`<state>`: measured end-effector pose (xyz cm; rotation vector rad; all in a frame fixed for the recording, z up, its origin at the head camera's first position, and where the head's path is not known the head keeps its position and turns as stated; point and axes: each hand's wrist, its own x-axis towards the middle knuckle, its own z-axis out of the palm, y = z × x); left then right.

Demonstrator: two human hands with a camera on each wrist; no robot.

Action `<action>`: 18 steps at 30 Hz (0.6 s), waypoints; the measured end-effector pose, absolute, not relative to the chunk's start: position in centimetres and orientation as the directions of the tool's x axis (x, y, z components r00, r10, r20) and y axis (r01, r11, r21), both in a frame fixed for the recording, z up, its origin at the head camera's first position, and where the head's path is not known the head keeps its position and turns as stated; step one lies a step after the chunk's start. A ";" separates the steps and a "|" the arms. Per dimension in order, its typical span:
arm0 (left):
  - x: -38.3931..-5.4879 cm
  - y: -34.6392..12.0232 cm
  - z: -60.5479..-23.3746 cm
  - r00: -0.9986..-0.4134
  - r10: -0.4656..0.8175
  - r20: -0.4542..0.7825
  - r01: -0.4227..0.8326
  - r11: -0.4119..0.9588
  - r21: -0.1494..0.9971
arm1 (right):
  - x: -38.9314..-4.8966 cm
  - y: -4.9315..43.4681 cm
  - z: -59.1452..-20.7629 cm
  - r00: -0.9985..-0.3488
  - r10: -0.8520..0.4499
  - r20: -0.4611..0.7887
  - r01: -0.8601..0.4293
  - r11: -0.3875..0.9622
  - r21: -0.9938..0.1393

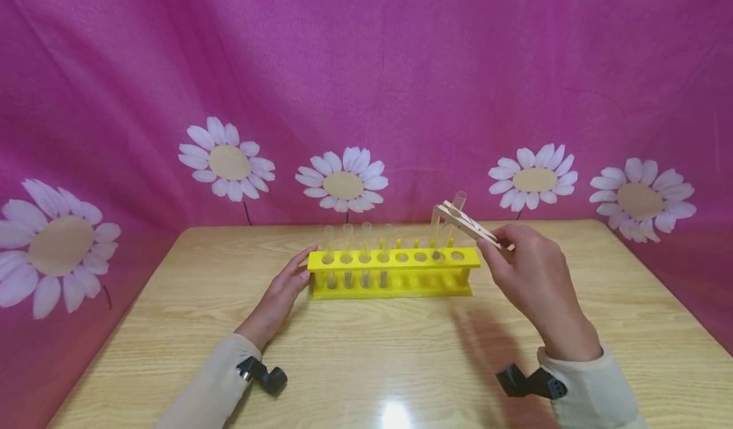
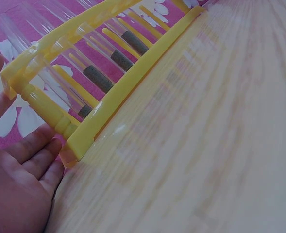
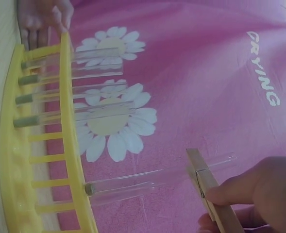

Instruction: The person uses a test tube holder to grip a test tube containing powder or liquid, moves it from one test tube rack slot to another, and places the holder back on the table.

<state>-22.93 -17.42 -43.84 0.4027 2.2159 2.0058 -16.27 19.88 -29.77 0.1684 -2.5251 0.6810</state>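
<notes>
A yellow test tube rack (image 1: 395, 293) stands on the table. In its left-hand holes stand several clear test tubes (image 3: 104, 90) with dark grey material at the bottom. My left hand (image 1: 286, 292) rests its fingers against the rack's left end, at the end post in the left wrist view. My right hand (image 1: 529, 270) pinches a wooden test tube clamp (image 1: 469, 223) between thumb and fingers. The clamp grips one tilted test tube (image 3: 128, 179) near its mouth. That tube's dark bottom is right at a hole near the rack's right end. A faint clear outline runs beside it.
The wood-grain tabletop (image 1: 366, 359) stretches around the rack. A pink cloth (image 1: 401, 98) printed with white daisies hangs behind and at both sides. Yellow pegs (image 3: 48, 158) stand along the rack's back. Each sleeve carries a small black camera (image 1: 266, 378).
</notes>
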 end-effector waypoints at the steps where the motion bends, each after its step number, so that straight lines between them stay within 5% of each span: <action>1: -23.0 -17.4 -43.8 -0.957 0.278 0.085 0.113 0.086 0.990 | -16.3 19.9 -29.7 -0.859 0.015 0.512 -0.246 0.865 -0.438; 18: -22.9 -17.4 -43.7 -0.955 0.278 0.105 0.138 0.101 0.985 | -16.2 18.3 -30.3 -0.847 0.009 0.532 -0.275 0.849 -0.452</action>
